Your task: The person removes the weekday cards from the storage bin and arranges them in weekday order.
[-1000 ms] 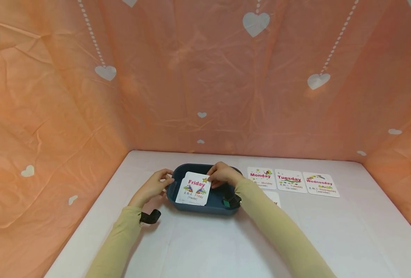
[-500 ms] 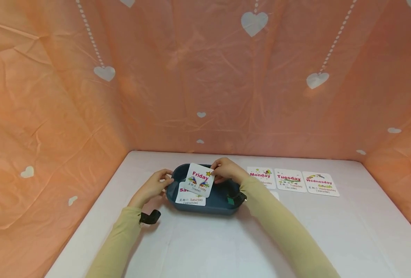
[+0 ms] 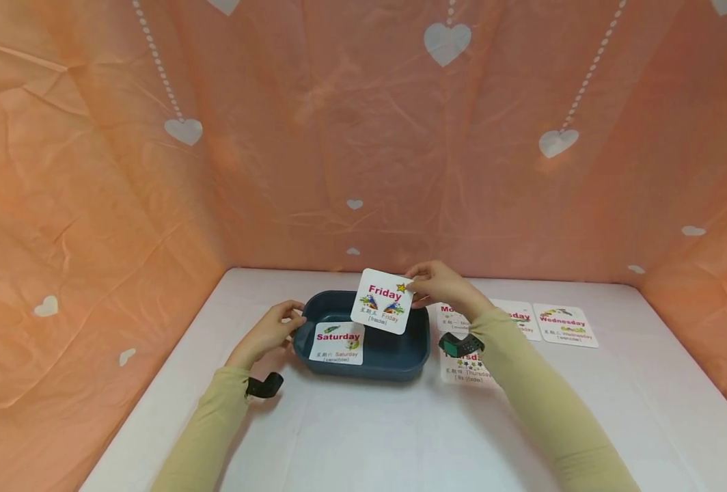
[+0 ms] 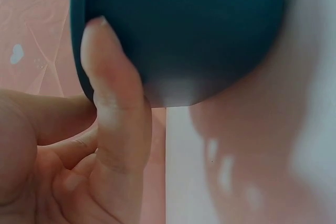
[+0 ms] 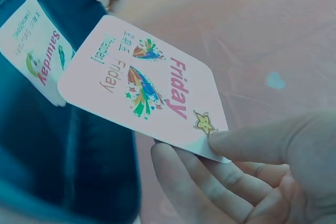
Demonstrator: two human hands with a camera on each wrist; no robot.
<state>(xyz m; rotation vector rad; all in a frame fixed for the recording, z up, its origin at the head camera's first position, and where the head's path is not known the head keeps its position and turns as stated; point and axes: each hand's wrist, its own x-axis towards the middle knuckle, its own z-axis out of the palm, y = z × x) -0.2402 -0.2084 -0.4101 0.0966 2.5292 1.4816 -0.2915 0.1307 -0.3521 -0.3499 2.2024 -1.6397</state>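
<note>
In the head view a white card printed "Friday" (image 3: 380, 307) hangs tilted over the right part of a dark blue plastic tray (image 3: 363, 370). My right hand (image 3: 448, 288) pinches its star-marked corner, thumb on the printed face and fingers beneath, as the right wrist view shows. A "Saturday" card (image 3: 337, 344) lies in the tray's left half, with card edges showing under it in the right wrist view. At the tray's left end my left hand (image 3: 268, 335) grips the rim, one finger (image 4: 118, 93) along the outer wall in the left wrist view.
Right of the tray a "Monday" card (image 3: 450, 321), a "Tuesday" card (image 3: 528, 326) and a "Wednesday" card (image 3: 565, 325) lie in a row on the white table (image 3: 363, 437). A "Thursday" card (image 3: 462, 374) lies below Monday. My right wrist and sleeve partly cover several. Orange cloth (image 3: 339, 150) encloses the table.
My right hand has lifted the Friday card off the Saturday card and carried it up and right. The Saturday card is now uncovered. My left hand stays at the tray's rim.
</note>
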